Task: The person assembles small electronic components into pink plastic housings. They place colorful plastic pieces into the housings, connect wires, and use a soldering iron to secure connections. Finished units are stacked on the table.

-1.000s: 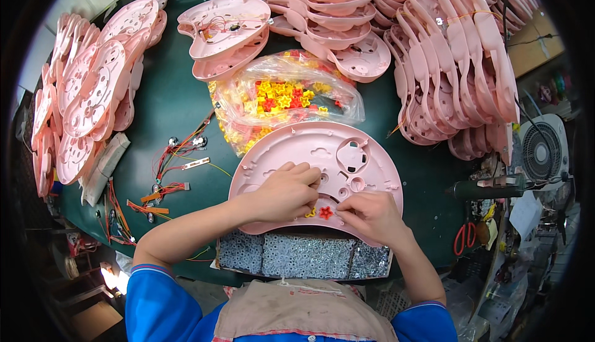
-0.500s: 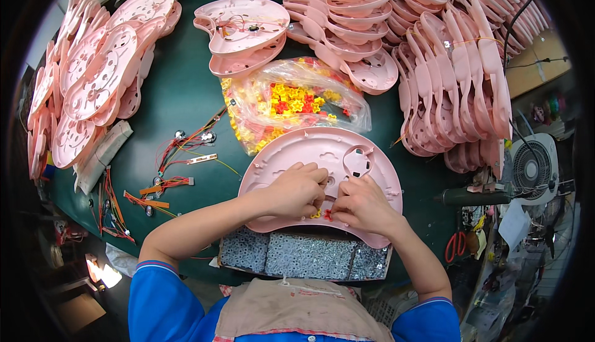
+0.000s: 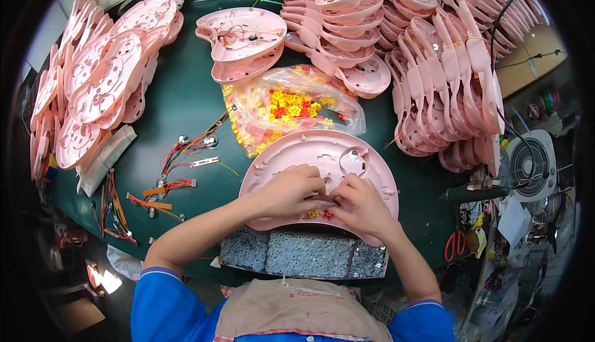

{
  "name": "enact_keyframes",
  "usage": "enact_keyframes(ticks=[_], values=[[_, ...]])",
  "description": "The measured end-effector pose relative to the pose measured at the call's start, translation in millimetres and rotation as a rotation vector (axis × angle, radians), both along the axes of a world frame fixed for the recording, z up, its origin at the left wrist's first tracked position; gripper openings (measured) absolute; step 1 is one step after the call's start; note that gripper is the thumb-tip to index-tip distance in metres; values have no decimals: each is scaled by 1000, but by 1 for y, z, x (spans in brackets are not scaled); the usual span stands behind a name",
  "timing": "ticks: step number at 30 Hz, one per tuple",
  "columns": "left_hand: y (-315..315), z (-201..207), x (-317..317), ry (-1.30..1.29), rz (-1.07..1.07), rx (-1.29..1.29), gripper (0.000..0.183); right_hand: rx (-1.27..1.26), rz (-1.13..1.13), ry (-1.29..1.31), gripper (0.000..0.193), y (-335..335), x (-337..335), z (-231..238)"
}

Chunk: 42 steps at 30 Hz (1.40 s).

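Note:
In front of me lies a pink half-moon plastic shell (image 3: 285,151), hollow side up, with a round opening near its upper right. My left hand (image 3: 296,188) is over the middle of the shell, fingers curled and pressed together. Close beside it, my right hand (image 3: 362,202) has thumb and fingers pinched over the shell's right part. Whatever the fingertips hold is hidden or too small to make out. Just below the fingers, a small yellow star-shaped piece (image 3: 313,214) and a small red piece (image 3: 327,214) sit in the shell near its lower edge.
Behind the shell lies a clear bag (image 3: 341,109) of yellow and red pieces. A box of small metal parts (image 3: 297,255) is nearest me. Wired parts (image 3: 176,184) lie left. Pink shells are stacked left (image 3: 102,82) and right (image 3: 446,88). Red-handled scissors (image 3: 455,245) and a fan (image 3: 530,165) are right.
Both hands have shifted slightly within the shell, uncovering more of the yellow and red pieces. The shell's round opening now looks pale where dark showed before.

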<state>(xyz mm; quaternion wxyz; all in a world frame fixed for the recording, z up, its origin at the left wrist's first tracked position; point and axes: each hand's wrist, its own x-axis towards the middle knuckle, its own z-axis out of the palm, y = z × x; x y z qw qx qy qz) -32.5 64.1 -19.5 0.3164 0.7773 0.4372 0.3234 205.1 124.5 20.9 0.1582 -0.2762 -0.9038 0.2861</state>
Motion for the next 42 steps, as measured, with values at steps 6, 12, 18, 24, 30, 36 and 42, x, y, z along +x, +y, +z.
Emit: enact_keyframes(ticks=[6, 12, 18, 24, 30, 36, 42], values=[[-73, 14, 38, 207, -75, 368, 16, 488, -865, 913, 10, 6, 108, 15], [-78, 3, 61, 378, -206, 373, 9, -117, -763, 912, 60, 34, 213, 8], [-82, 7, 60, 251, -161, 294, 10, 17, -628, 828, 67, 12, 214, 10], [-84, 7, 63, 164, -83, 216, 15, -164, -377, 810, 66, 15, 144, 7], [-101, 7, 51, -64, 46, 108, 21, -702, -52, 1299, 50, -29, 88, 50], [-92, 21, 52, -97, 185, 57, 40, -551, 220, 1092, 50, -68, 37, 55], [-89, 26, 37, -184, 124, 162, 43, -578, 228, 1139, 50, -78, 16, 51]])
